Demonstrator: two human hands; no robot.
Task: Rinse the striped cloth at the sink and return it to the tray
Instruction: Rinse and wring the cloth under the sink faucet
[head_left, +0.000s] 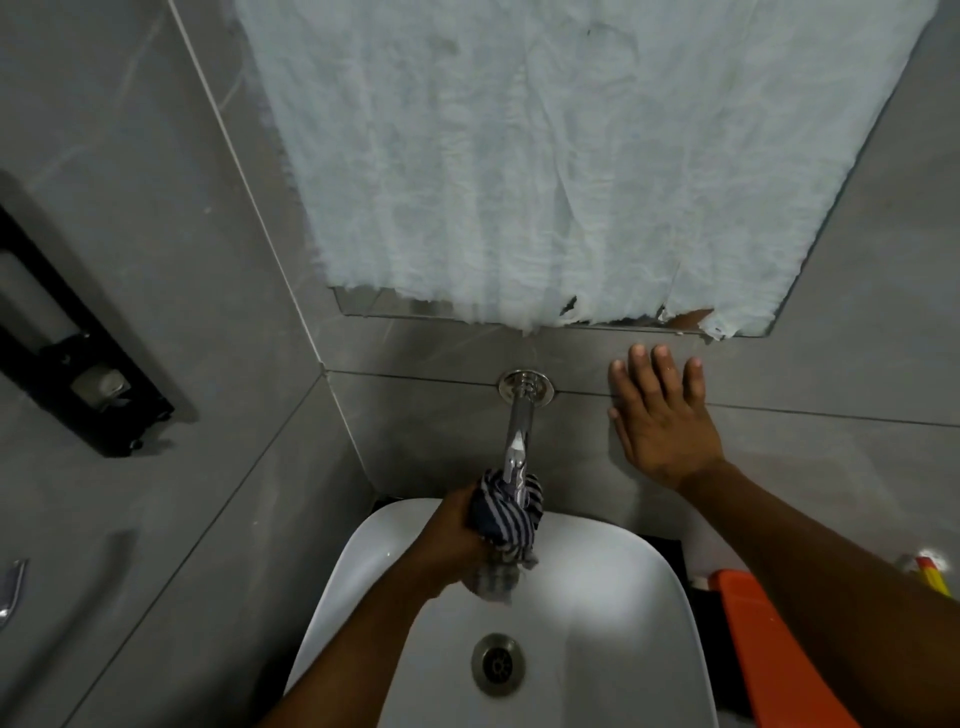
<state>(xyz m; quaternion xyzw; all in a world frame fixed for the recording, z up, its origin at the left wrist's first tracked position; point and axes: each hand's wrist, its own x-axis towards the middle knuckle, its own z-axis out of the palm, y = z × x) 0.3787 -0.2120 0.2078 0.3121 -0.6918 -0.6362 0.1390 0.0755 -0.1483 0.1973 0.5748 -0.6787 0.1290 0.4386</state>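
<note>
My left hand (457, 540) grips the bunched dark-blue and white striped cloth (506, 519) just under the end of the chrome wall spout (519, 436), over the back of the white sink (613, 582). The cloth's lower end hangs into the basin. My right hand (662, 415) lies flat with fingers spread against the grey tiled wall to the right of the spout, holding nothing. An orange tray (774, 649) shows partly at the sink's right side, under my right forearm.
A mirror covered with white paper (571, 156) hangs above the spout. A black wall-mounted holder (78, 364) is on the left wall. The drain (497, 664) sits in the basin's middle. A yellow and red item (935, 574) lies at the right edge.
</note>
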